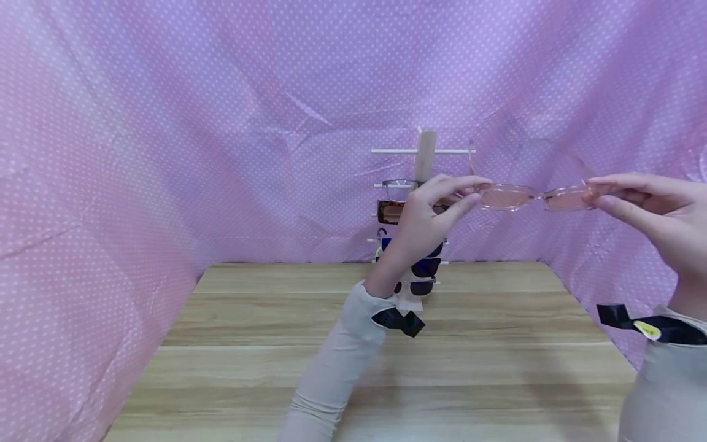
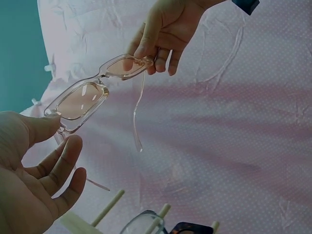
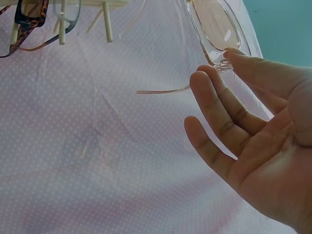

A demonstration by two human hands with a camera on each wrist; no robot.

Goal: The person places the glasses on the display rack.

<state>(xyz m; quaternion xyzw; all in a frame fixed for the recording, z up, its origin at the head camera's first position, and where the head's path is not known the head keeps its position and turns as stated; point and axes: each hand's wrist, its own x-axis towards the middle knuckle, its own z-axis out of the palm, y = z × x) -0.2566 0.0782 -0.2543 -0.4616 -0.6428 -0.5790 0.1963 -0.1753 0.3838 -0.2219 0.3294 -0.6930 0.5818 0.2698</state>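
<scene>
Clear pink-framed sunglasses (image 1: 507, 197) with peach lenses are held in the air, right of a wooden eyewear rack (image 1: 425, 153). My left hand (image 1: 428, 212) pinches one end of the frame between thumb and fingers. At the other end, my right hand (image 1: 657, 209) pinches the corner by the hinge. Both temples are unfolded and point away from me, as the left wrist view shows with one temple (image 2: 137, 117). In the right wrist view, a lens (image 3: 217, 24) sits just above my thumb. The rack's top bar (image 1: 455, 151) carries no glasses; my left hand and forearm hide part of the rack.
Lower bars hold thin-rimmed glasses (image 1: 394, 190), tortoiseshell glasses (image 1: 388, 212) and several dark sunglasses (image 1: 425, 267). The rack stands at the back of a wood-grain table (image 1: 265, 344). Pink dotted cloth (image 1: 276, 73) hangs behind and at the sides.
</scene>
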